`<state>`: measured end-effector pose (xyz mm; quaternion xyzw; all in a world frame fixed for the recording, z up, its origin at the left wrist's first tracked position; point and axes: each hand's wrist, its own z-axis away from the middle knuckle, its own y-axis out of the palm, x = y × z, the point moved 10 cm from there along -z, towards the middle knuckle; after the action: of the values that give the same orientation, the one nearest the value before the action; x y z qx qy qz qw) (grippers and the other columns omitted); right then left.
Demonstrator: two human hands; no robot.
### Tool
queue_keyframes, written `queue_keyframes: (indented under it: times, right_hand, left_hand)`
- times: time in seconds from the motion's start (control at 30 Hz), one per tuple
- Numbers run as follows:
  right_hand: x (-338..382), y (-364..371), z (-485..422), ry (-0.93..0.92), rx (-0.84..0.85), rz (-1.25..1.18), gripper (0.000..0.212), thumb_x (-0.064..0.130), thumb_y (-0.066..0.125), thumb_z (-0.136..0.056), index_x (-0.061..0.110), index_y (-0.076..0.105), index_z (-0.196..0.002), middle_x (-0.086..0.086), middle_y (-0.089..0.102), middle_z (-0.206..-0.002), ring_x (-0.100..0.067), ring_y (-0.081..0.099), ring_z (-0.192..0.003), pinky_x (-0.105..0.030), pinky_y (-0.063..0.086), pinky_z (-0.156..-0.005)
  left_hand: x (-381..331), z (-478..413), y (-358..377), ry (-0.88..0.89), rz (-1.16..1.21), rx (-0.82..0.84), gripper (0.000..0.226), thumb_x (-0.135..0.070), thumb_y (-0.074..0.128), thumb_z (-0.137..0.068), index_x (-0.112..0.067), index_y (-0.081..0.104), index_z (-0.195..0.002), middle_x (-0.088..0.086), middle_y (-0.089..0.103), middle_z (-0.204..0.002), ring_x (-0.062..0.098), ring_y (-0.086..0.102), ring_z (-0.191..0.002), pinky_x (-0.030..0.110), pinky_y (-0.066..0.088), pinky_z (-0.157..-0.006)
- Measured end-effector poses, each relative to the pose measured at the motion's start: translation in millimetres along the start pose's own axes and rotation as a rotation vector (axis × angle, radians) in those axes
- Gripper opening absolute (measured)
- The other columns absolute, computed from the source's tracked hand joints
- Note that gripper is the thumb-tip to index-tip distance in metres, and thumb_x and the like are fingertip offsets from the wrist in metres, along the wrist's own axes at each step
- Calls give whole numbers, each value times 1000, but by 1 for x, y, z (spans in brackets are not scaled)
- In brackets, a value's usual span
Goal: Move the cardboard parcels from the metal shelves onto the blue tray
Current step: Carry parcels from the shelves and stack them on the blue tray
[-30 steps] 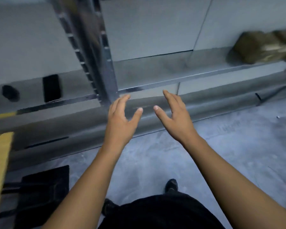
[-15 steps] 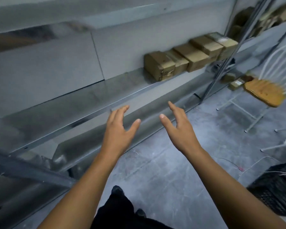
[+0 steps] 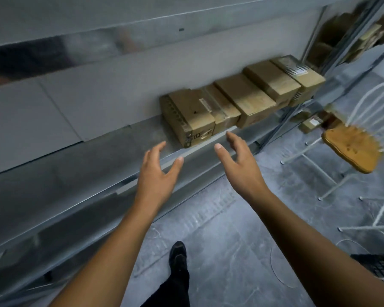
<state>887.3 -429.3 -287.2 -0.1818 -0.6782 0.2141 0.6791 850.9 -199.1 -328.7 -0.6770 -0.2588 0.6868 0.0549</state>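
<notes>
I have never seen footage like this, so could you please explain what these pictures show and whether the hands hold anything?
There is no machine here: a person wears a wide-angle camera on the head, looking forward and down at their own bare arms. The left hand and the right hand are both open, fingers spread, holding nothing, stretched toward a row of brown cardboard parcels on a grey metal shelf. The nearest brown parcel lies just beyond the fingertips, untouched. At the right stands a white wire chair with a wooden seat; below is the person's black shoe.
</notes>
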Motion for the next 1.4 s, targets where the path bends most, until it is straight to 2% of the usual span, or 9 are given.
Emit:
queue_keyframes:
  times: [0.27,0.37,0.47,0.53,0.63,0.77,0.97,1.13,1.4]
  right_hand:
    - [-26,32,-132,-19,128,154,72,63,49,-97,25,37,-157,2,44,-155,-13,22,-144,-32,26,-108]
    - [-31,45,-165,-59,159,277,70,58,51,-99,18,39,-156,-5,42,-154,-23,24,-139,-40,27,-114]
    - [-32,54,-191,-135,160,441,64,57,51,-98,16,49,-147,-11,45,-148,-33,29,-136,-52,28,-111]
    - [-34,58,-203,-147,182,456,59,56,52,-98,16,54,-141,-13,50,-141,-34,31,-133,-52,26,-108]
    - [-35,62,-219,-193,250,460,57,55,52,-97,19,55,-141,-12,55,-137,-34,33,-129,-49,26,-106]
    - [-25,58,-228,-264,293,413,61,55,54,-97,19,52,-146,-14,58,-134,-35,35,-126,-47,27,-104]
    - [2,71,-193,-385,438,234,60,56,54,-94,21,53,-143,-12,52,-128,-29,37,-122,-39,32,-102]
    - [48,108,-117,-520,626,-6,59,33,74,-90,14,51,-141,-7,44,-127,-21,37,-119,-28,30,-98]
    - [135,168,56,-678,1066,-308,50,35,70,-89,34,44,-132,7,44,-130,14,47,-117,0,36,-89]
  left_hand:
    - [23,-101,57,-207,-40,-37,72,-49,69,-94,-23,38,-153,0,44,-157,15,42,-143,22,29,-105]
    - [29,-122,73,-253,-11,-73,69,-48,69,-94,-26,39,-152,-15,45,-145,-6,40,-128,15,31,-101]
    - [34,-133,87,-295,24,-125,55,-39,70,-95,-31,46,-144,-36,45,-114,-31,38,-100,-9,28,-78]
    - [37,-135,93,-345,42,-172,44,-36,69,-96,-40,47,-133,-36,54,-109,-22,51,-100,-4,35,-78]
    - [36,-136,102,-395,76,-240,44,-38,66,-96,-38,50,-137,-17,64,-126,4,59,-115,20,44,-87]
    - [27,-121,105,-468,141,-383,44,-41,63,-97,-36,51,-139,-15,66,-126,6,61,-114,18,46,-84]
    - [7,-60,74,-490,207,-617,31,-39,67,-94,-50,54,-120,-26,71,-104,-9,67,-94,5,47,-72]
    - [-11,31,16,-457,200,-897,33,-35,71,-95,-43,58,-124,-26,72,-111,-5,69,-100,7,50,-75]
    - [-21,210,-76,-463,113,-1364,41,-54,68,-87,-42,54,-124,-17,69,-118,0,68,-106,16,54,-80]
